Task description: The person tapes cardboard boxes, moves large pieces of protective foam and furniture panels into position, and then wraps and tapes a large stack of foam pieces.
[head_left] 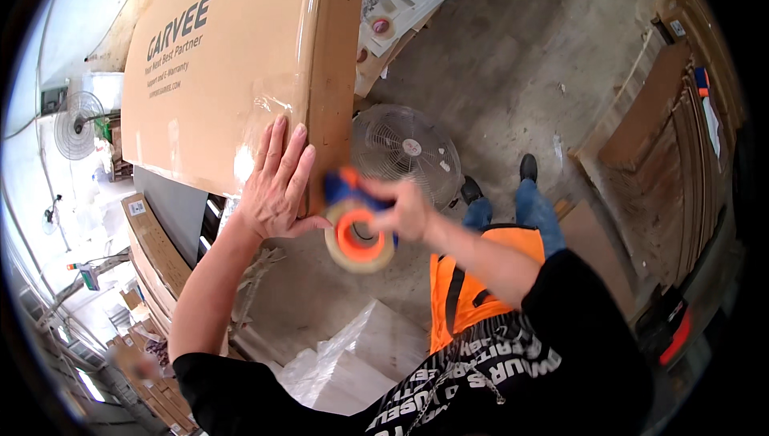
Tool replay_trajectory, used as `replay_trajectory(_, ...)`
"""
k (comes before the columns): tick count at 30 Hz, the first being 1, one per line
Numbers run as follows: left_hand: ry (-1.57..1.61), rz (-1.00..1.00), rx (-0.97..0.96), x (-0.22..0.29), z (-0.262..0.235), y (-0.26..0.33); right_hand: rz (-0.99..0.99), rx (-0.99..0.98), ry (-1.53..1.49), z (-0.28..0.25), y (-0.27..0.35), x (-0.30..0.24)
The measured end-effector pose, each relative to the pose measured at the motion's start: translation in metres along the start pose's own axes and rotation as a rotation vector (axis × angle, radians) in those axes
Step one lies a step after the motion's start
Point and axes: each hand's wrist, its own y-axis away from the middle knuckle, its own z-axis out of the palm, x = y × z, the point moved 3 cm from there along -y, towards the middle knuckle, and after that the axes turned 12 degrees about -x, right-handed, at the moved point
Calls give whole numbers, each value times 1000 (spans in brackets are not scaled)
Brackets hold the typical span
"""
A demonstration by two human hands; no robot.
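A large brown cardboard box (240, 60) with dark printing stands tilted at the upper left, with shiny clear tape along its edge. My left hand (276, 184) lies flat against its near corner, fingers stretched out and thumb spread to the side. In my right hand (408, 210) is a blue and orange tape dispenser (344, 188), blurred by motion. It carries a roll of pale tape (330, 253) around an orange hub, close to the box's lower corner and my left thumb. Whether the dispenser touches the box I cannot tell.
A round floor fan (408, 148) stands beyond my right hand. Flat cardboard sheets (665, 132) lean at the right. White plastic-wrapped blocks (360, 348) lie below my hands. At the far left is another fan (78, 125). An orange apron (452, 300) hangs at my front.
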Motion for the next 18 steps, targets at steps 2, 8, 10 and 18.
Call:
replay_trajectory(2, 72, 69, 12, 5, -6, 2, -23, 28, 70, 45, 31, 34)
replay_trajectory(8, 46, 66, -37, 7, -2, 13, 367, -225, 499, 121, -58, 13)
replay_trajectory(10, -59, 78, -66, 9, -5, 8, 222, -123, 624, 147, -69, 39)
replay_trajectory(18, -204, 133, -399, 31, -10, -17, 331, -521, 1073, -36, 44, 33)
